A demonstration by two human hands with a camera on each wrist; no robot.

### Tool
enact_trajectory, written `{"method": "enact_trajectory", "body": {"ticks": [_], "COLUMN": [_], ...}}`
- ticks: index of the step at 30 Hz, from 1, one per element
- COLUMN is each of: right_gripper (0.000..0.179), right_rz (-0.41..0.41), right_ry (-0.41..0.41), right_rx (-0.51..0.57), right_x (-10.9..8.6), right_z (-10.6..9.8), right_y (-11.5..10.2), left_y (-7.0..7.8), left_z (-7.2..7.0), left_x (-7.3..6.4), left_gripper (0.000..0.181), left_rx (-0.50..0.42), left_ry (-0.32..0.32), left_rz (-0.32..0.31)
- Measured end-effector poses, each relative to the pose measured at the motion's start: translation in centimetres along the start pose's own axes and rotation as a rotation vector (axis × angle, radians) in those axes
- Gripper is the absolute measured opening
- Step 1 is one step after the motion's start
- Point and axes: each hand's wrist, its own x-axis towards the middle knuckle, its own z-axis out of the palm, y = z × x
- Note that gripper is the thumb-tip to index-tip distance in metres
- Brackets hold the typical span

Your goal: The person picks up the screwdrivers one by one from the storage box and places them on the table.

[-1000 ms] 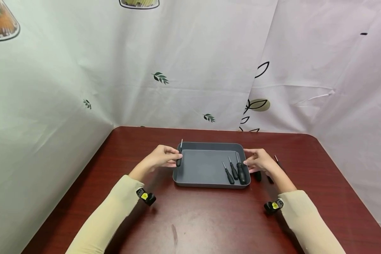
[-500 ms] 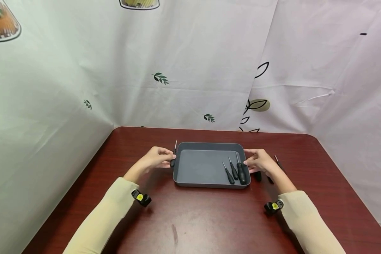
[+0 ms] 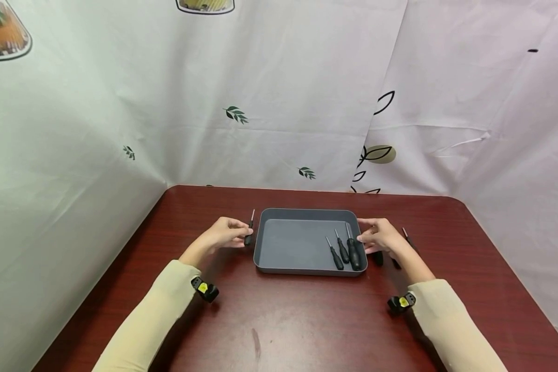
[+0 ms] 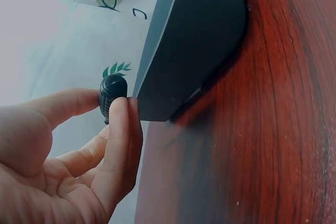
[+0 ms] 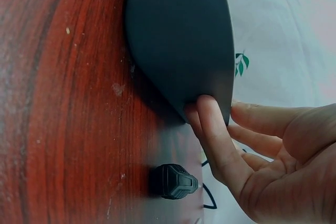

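My left hand (image 3: 223, 233) pinches a small screwdriver (image 3: 248, 233) by its black handle, its thin metal shaft pointing away and up, just left of the grey tray (image 3: 279, 270). In the left wrist view the handle end (image 4: 114, 88) sits between thumb and fingertips, close beside the tray's outer wall. With my right hand (image 3: 380, 235) I grip the tray's right side: the thumb is at the rim, and in the right wrist view the fingers (image 5: 212, 121) lie against the outer wall. Inside the tray, a large screwdriver (image 3: 353, 254) and two smaller screwdrivers (image 3: 341, 250) lie along the right side.
Right of the tray, partly hidden by my right hand, more black-handled tools lie on the table, one with a thick handle (image 3: 377, 258) and one slim tool (image 3: 409, 239). The reddish wooden table (image 3: 307, 325) ends at a white patterned curtain (image 3: 279, 150) behind.
My left hand has moved left with the screwdriver, from over the tray's left rim to outside the tray. The right hand and the tray have stayed in place.
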Motion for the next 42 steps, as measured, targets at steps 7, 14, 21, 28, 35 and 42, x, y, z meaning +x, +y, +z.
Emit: {"method": "enact_trajectory", "body": {"ticks": [7, 14, 21, 28, 35, 42], "right_gripper": [0.065, 0.065, 0.066, 0.066, 0.065, 0.066], "right_rz": [0.001, 0.010, 0.016, 0.003, -0.003, -0.002], "right_ry": [0.000, -0.003, -0.002, -0.002, 0.001, -0.004], "right_rx": [0.002, 0.018, 0.024, 0.006, 0.004, 0.012], "right_x": [0.0, 0.0, 0.0, -0.1, -0.1, -0.1], "right_z": [0.0, 0.0, 0.0, 0.0, 0.0, -0.1], "right_y": [0.1, 0.2, 0.2, 0.1, 0.1, 0.1], "left_y": [-0.9, -1.5, -1.8, -2.1, -2.2, -2.2], "left_z": [-0.6, -0.8, -0.9, -0.8, -0.7, -0.7], "left_x": [0.5, 0.5, 0.7, 1.0, 1.0, 0.8], "left_gripper": [0.039, 0.039, 0.043, 0.043, 0.042, 0.040], "left_rx": [-0.012, -0.033, -0.023, -0.002, 0.005, 0.010], "left_ry": [0.009, 0.014, 0.005, 0.006, 0.008, 0.003], "left_rz": [-0.005, -0.029, -0.031, -0.047, -0.050, -0.050]}}
